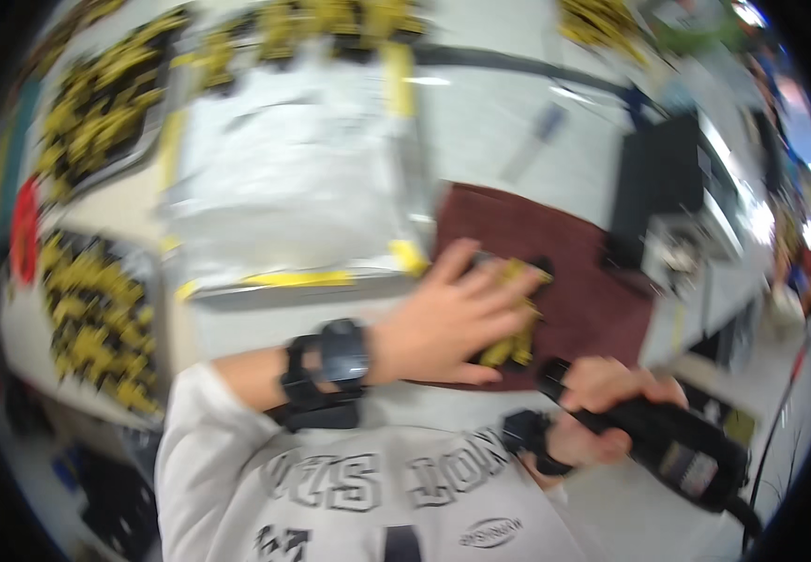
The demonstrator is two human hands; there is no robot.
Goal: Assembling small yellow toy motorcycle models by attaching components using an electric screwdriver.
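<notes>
Left hand (pixel 457 314) spread with the fingers apart, I cover a small group of yellow-and-black pieces (pixel 520 349) on the brown cloth (pixel 588 323); whether I pinch any of them, I cannot tell. Right hand (pixel 602 403) is wrapped around a black power tool (pixel 691 451), its nose near those pieces (too blurred to say if it touches anything). So the work looks to me to be under way, with only this little batch on the cloth. Many similar pieces lie around: one heap (pixel 105 103) at the far left, another heap (pixel 101 323) nearer me, and a row (pixel 330 21) beyond the white sheet (pixel 293 178). Which of these are finished and which are left, I cannot tell, nor whether any under my palm is done.
</notes>
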